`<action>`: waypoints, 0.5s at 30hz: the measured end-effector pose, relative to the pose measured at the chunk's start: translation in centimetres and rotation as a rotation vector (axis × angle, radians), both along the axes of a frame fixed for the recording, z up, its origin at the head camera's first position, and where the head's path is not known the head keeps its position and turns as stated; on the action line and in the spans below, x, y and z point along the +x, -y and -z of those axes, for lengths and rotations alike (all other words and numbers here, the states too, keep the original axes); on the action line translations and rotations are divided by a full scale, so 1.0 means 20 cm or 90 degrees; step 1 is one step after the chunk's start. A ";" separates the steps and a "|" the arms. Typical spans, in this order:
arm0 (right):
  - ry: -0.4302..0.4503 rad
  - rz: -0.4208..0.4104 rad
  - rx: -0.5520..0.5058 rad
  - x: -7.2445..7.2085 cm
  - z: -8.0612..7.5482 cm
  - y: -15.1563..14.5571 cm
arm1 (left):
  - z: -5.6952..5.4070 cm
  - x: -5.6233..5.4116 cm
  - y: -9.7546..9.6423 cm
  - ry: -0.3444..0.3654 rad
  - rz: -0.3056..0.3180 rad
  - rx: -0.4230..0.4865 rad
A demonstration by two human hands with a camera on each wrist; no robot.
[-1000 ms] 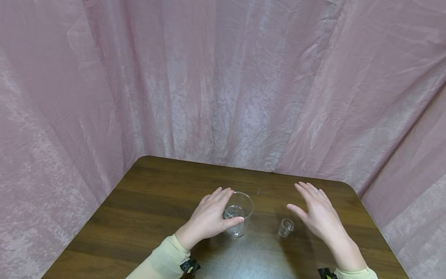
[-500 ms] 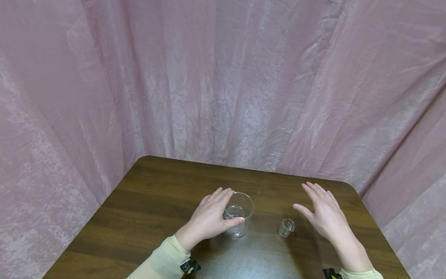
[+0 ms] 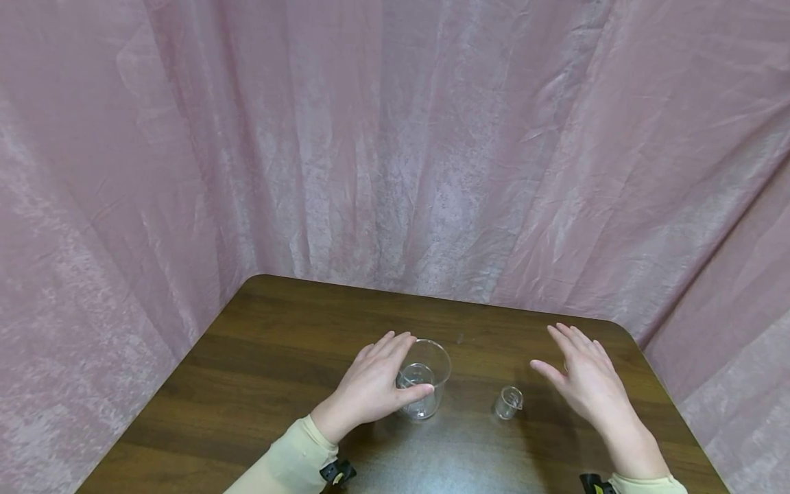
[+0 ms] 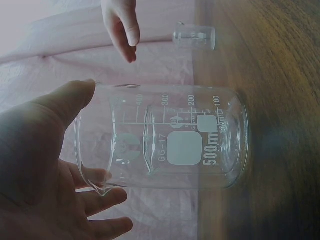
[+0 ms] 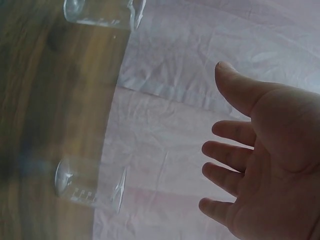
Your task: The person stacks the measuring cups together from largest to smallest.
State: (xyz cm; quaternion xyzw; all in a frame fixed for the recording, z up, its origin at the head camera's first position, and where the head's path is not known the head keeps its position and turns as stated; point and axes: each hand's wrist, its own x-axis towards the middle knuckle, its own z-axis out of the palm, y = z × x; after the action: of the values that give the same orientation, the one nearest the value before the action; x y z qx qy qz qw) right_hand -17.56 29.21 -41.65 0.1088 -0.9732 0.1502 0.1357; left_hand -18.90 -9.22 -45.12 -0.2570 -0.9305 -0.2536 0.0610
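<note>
A large glass beaker (image 4: 225,150) marked 500m stands upright on the table, with a smaller beaker (image 4: 150,140) nested inside it. My left hand (image 3: 373,384) is at its rim, thumb on the near side and fingers fairly straight along the left; whether they touch the glass I cannot tell. To the right stands a small beaker (image 3: 508,403), upright and apart from the large one. Beyond it, farther right, my right hand (image 3: 589,381) hovers above the table with fingers spread and nothing held. In the right wrist view that small beaker (image 5: 90,187) lies well away from the fingertips.
The brown wooden table (image 3: 278,329) has rounded far corners. Pink curtains (image 3: 395,151) hang behind it and at both sides. A small clear fleck (image 3: 459,338) shows on the tabletop behind the large beaker.
My right hand has drifted to the right, away from the small beaker. The left hand and the beakers look unchanged in place.
</note>
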 end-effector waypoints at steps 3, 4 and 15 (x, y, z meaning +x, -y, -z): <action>0.000 0.004 -0.002 0.00 0.01 -0.02 | 0.00 0.00 0.00 0.002 -0.001 -0.001; 0.001 0.005 -0.003 0.00 0.01 -0.03 | 0.00 0.00 0.00 0.003 -0.002 -0.001; 0.014 0.021 -0.013 -0.01 0.03 -0.10 | 0.00 0.00 0.00 0.005 -0.001 -0.003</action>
State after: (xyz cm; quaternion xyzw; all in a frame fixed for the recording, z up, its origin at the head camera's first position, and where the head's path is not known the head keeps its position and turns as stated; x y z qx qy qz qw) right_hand -17.78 31.26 -42.19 0.0898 -0.9748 0.1588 0.1281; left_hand -18.89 -9.26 -45.12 -0.2554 -0.9317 -0.2520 0.0572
